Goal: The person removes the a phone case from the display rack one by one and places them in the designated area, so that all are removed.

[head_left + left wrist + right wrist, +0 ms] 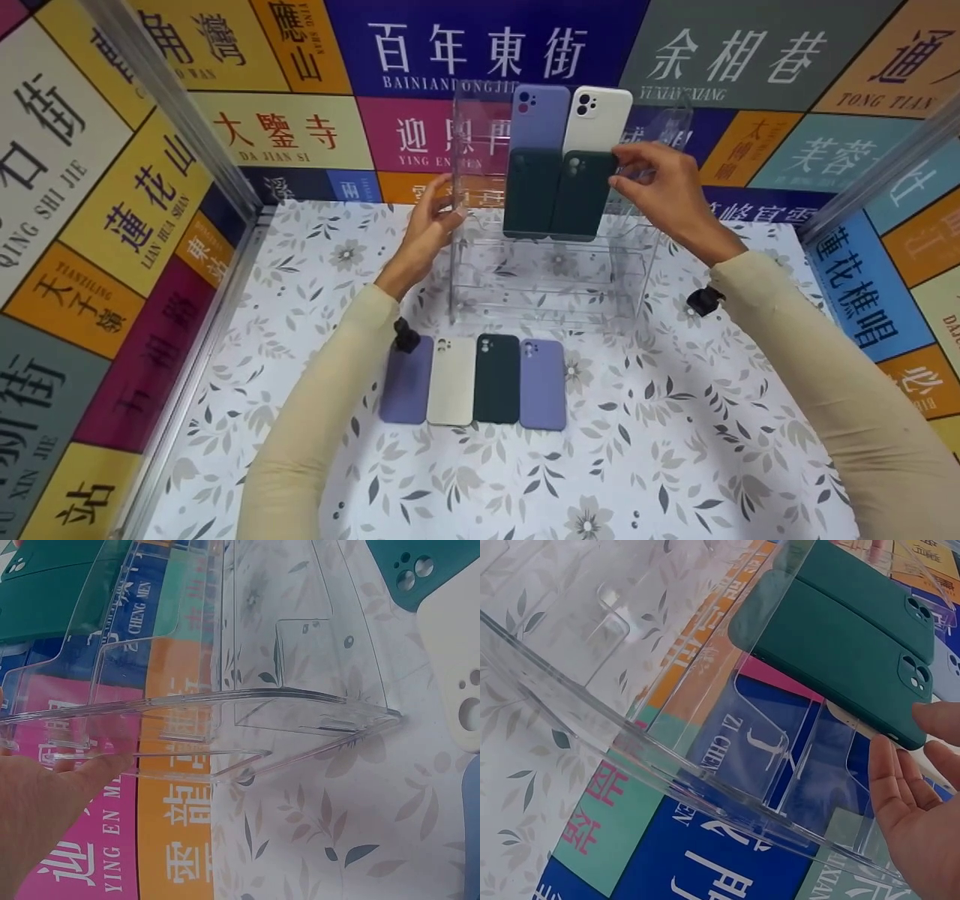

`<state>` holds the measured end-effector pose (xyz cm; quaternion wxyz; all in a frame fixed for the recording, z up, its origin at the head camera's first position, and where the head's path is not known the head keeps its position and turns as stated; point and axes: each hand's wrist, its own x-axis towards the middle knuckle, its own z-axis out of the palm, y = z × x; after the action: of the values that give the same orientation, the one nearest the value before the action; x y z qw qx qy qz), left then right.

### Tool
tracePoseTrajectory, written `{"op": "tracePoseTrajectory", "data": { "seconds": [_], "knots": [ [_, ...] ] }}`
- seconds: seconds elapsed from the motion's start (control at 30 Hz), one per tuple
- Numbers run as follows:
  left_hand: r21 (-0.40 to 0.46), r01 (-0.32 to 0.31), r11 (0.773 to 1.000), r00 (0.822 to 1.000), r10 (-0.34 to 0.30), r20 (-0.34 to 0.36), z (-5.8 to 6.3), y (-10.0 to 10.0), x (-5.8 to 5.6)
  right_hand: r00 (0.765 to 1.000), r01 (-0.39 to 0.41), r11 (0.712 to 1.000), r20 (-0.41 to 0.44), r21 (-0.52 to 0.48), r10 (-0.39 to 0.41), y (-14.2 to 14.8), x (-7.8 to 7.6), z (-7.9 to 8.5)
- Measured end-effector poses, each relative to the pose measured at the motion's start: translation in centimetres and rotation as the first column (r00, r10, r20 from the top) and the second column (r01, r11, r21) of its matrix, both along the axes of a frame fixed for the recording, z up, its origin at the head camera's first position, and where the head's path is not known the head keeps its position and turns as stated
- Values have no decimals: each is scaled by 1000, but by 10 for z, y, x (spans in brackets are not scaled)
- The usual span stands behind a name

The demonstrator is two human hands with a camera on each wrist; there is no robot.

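A clear tiered display rack point(551, 289) stands on the table. Its upper tiers hold a purple phone case point(541, 118) and a white phone case point(598, 118), with two dark green phone cases in front of and below them. My right hand point(664, 187) pinches the upper right corner of the right-hand dark green phone case point(840, 660), which leans in the rack beside the other green case point(531, 195). At the rack's left side, my left hand point(431, 229) grips the edge of the clear side panel point(225, 697) between thumb and fingers.
Before the rack lies a row of phone cases: purple point(406, 386), white point(451, 386), dark green point(497, 386) and another purple point(542, 390). A flower-patterned cloth point(675, 465) covers the table. Colourful printed panels point(285, 127) enclose the back and sides.
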<state>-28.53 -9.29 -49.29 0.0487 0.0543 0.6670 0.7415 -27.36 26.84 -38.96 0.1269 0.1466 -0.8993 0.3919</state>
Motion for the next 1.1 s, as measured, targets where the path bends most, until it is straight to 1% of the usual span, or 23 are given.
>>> {"op": "tracePoseTrajectory", "data": {
  "seconds": [0.2,0.4,0.63,0.87,1.0,1.1],
  "knots": [
    [0,3,1000,1000,-3,2,1,0,1,1000,6,1000,19,17,-6,-1,-1,-1],
    [-5,6,1000,1000,-6,6,2,0,2,1000,16,1000,22,-8,-16,-2,0,-3],
    [-11,6,1000,1000,-6,11,2,0,1,1000,8,997,-28,-72,-10,-3,4,-4],
    [3,4,1000,1000,-4,17,2,1,0,998,-8,987,-69,-158,-3,-3,14,4],
    [-2,7,1000,1000,-7,25,1,0,1,996,5,978,-83,-209,-23,-1,21,10],
    [0,6,1000,1000,-6,26,1,0,1,996,19,972,-84,-233,-40,2,26,10]
  ]
}}
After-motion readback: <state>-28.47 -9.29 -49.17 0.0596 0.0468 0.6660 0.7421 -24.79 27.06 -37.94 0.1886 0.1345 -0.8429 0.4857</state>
